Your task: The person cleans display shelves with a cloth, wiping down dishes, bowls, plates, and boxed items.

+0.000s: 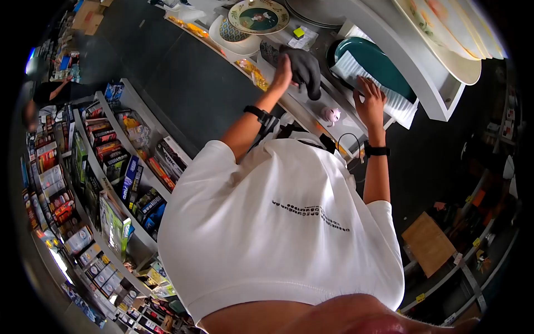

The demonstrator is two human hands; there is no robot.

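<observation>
My left hand (pixel 281 74) is closed around a dark grey figurine (pixel 305 69), which looks animal-shaped, and holds it over the shelf edge. My right hand (pixel 370 99) rests with fingers apart on a white ridged wrapping sheet (pixel 396 104). That sheet lies partly across a dark green oval platter (pixel 378 60). Between my hands a small pink pig-like figurine (pixel 331 115) stands on the shelf (pixel 349 123). Beyond my left hand are a decorated plate (pixel 258 18), a patterned bowl (pixel 232 31) and a small yellow-green block (pixel 298 33).
An upper white shelf (pixel 414 53) with large plates (pixel 445 28) juts out at the right. Orange-yellow packets (pixel 253 74) line the shelf's front edge. Racks of boxed goods (pixel 114 150) stand at left. A cardboard piece (pixel 428 244) is at lower right. Another person (pixel 53 92) is at far left.
</observation>
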